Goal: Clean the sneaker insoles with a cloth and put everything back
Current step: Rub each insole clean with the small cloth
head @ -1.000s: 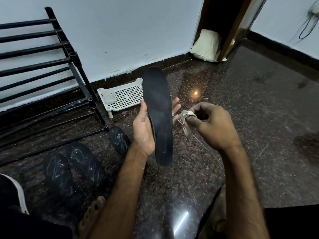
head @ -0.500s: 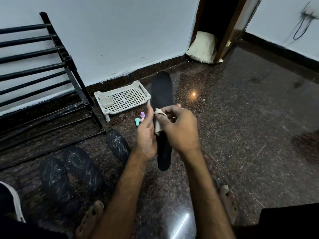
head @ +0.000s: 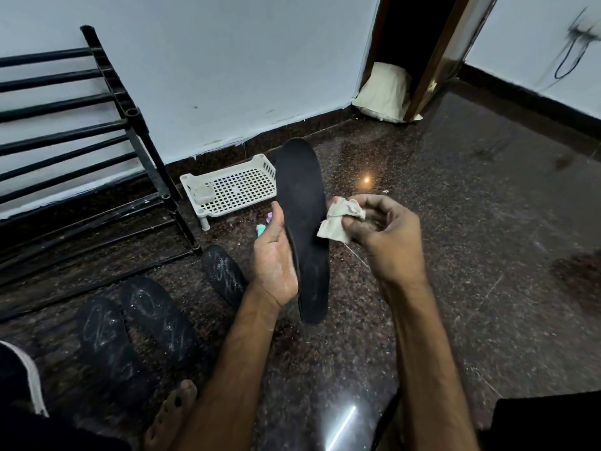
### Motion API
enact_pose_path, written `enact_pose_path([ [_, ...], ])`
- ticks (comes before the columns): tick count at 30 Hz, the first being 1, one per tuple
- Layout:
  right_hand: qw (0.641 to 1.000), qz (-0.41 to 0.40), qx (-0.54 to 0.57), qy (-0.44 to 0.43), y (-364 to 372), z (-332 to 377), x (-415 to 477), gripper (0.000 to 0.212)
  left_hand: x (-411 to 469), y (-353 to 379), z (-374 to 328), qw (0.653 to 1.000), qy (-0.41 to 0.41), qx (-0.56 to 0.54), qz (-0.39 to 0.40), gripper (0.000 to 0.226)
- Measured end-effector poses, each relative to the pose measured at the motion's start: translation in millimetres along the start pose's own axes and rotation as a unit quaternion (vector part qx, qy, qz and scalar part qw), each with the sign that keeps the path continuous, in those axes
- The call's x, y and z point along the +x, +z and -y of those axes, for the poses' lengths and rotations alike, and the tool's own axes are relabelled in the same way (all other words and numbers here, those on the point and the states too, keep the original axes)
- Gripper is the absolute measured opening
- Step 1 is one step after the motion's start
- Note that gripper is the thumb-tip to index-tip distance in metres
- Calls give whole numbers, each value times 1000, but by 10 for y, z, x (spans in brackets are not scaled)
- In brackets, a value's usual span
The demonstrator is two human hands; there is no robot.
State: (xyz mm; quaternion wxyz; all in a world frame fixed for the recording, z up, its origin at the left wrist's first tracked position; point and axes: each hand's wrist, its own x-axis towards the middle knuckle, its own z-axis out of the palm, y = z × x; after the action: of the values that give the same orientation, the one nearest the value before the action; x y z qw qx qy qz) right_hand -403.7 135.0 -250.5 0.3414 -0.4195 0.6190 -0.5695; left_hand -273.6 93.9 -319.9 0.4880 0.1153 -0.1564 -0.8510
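Note:
My left hand [head: 273, 262] holds a long black insole [head: 304, 203] upright by its lower half, thumb along the left edge. My right hand [head: 387, 236] pinches a small crumpled beige cloth [head: 338, 219] between thumb and fingertips, right at the insole's right edge. Three more dark insoles lie flat on the floor at the lower left: one [head: 224, 275] just behind my left wrist, two [head: 156, 317] [head: 104, 336] side by side nearer me.
A black shoe rack [head: 97, 135] stands at the left against the white wall. A white perforated plastic tray [head: 234, 190] sits on the dark granite floor behind the insole, small coloured caps [head: 261, 229] beside it. A pale pillow [head: 383, 92] lies in the doorway. My bare foot [head: 172, 411] is below.
My right hand brought the cloth onto the insole's middle, then drew it off to the right edge. The insole stays upright in my left hand.

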Motion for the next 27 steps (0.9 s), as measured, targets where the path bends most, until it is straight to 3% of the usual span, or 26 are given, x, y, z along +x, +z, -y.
enact_pose_path([
  [4, 968, -92, -161, -169, 221, 46, -53, 21, -14, 38, -39, 1000, -10, 22, 1, 58],
  [7, 944, -73, -212, -241, 350, 39, -62, 22, -17, -5, -28, 999, -27, 34, 11, 54],
  [12, 933, 152, -246, -212, 335, -32, -76, 25, -8, -101, -77, 998, -27, 54, -9, 77],
  [16, 918, 348, -186, -42, 103, -23, -128, 19, -19, -209, -149, 999, -31, 1, -10, 74],
  [17, 929, 338, -149, -26, 64, -26, -128, 18, -21, -203, -159, 999, -34, -8, 0, 74],
  [19, 964, 236, -108, -48, 21, -21, -66, 20, -12, -158, -167, 999, -40, -14, 9, 76],
  [22, 967, 73, -191, -151, 84, 31, 17, 25, -14, -157, -134, 999, -32, -15, 7, 65],
  [25, 951, 47, -252, -172, 259, -44, 6, 29, 7, -180, -83, 1000, -28, -8, 9, 55],
  [27, 944, 53, -279, -168, 334, -137, -52, 33, 18, -159, -80, 1000, -30, 0, 3, 60],
])
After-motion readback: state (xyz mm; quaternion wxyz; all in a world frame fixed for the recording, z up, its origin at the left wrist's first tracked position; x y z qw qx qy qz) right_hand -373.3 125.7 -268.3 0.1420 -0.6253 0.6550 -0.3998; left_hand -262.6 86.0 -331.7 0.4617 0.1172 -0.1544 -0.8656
